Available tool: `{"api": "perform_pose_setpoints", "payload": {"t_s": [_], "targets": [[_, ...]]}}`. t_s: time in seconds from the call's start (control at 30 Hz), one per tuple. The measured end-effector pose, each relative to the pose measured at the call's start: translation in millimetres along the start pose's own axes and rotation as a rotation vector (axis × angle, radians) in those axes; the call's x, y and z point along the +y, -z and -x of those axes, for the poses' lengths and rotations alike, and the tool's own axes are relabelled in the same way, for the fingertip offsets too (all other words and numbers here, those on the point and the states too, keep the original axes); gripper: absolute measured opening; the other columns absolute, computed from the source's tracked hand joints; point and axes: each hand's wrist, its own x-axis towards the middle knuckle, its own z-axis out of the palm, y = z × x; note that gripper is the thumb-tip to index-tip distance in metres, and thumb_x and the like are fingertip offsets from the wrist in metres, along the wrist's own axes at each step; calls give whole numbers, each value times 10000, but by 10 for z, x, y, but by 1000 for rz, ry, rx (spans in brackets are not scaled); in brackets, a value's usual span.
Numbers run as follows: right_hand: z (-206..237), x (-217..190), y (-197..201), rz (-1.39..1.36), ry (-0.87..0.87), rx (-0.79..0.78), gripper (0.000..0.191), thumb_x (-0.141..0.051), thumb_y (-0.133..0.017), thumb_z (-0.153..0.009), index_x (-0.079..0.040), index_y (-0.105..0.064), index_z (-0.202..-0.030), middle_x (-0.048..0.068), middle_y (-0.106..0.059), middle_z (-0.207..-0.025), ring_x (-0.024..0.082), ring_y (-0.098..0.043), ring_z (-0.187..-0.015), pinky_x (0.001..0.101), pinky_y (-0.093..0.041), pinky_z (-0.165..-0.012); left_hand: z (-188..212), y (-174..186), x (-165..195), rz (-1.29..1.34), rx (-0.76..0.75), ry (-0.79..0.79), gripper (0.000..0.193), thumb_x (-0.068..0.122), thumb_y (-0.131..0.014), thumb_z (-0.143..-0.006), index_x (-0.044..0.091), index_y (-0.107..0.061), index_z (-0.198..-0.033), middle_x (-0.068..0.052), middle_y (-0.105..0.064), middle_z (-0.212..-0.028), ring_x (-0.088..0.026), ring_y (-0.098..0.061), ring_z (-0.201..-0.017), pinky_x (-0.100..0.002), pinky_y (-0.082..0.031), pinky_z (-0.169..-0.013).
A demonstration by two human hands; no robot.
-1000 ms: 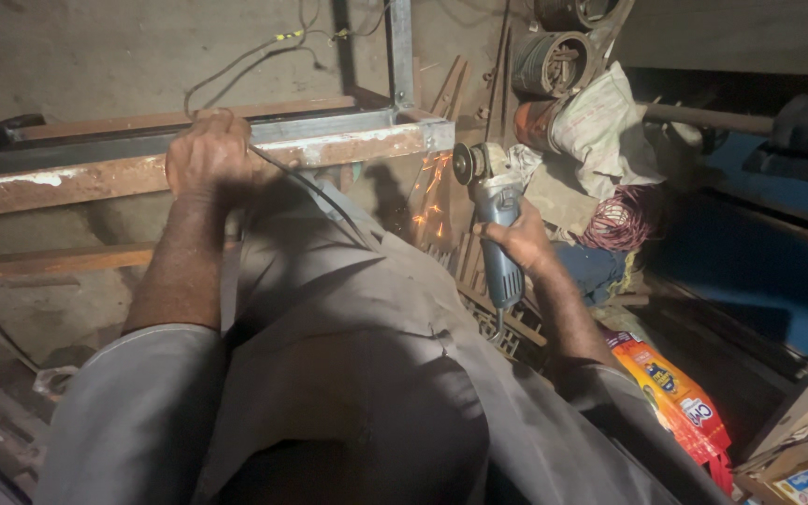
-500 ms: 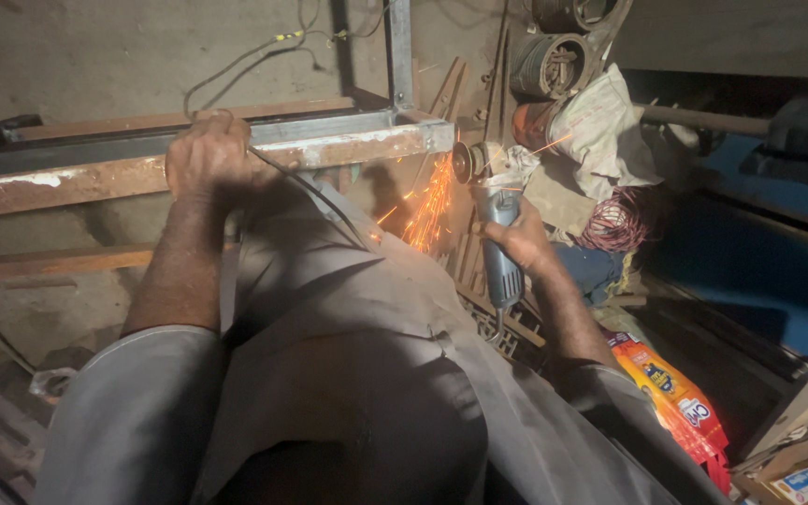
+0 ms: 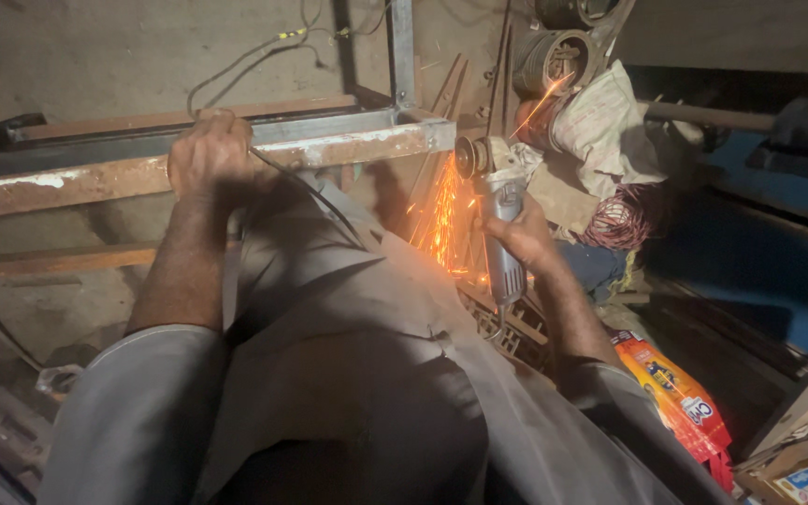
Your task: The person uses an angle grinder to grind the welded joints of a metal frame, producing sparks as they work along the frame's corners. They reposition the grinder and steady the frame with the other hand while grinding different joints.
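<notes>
left hand (image 3: 209, 154): I see it wrapped over the top of the rusty steel frame (image 3: 329, 150), fingers curled down on the bar, pressing it.
right hand (image 3: 524, 238): I see it closed round the grey body of the angle grinder (image 3: 493, 201), fist tight.
grinder position: disc up at the frame's right end corner, just beside the upright post (image 3: 401, 51); touching or a hair off, I can't tell.
sparks (image 3: 443, 220): orange spray falling below the corner, between my knee and the grinder.
frame position: lies across the view at upper left, over my legs.
cable (image 3: 306, 187): thin dark line running from under the left hand across my lap.
clutter right: white cloth sack (image 3: 605, 126), red wire coil (image 3: 624, 220), orange packet (image 3: 675, 402) on the floor.
</notes>
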Motion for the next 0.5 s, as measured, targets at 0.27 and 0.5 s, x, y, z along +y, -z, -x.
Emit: {"api": "perform_pose_setpoints", "payload": {"t_s": [0.27,0.5], "targets": [[50,71,-1,44,-46,4,548,-135,-789,-728,-37,-614,-1238,50,-709,-978,154,-678,-838,320,-561,-753,-10,-9,-31,-5,-10,-14,666,665,-847,-866,18,-688,-885,-156,-686,-940,-331,-721,-866,-442,-585,-738],[9,67,-5,-42,-26,-30,549,-129,-831,-733,-4,-597,-1213,63,-703,-944,164,-678,-785,324,-577,-711,-46,-31,-39,-41,-125,69,632,668,-809,-818,55,-699,-927,-142,-701,-1006,-335,-716,-936,-461,-574,-801]]}}
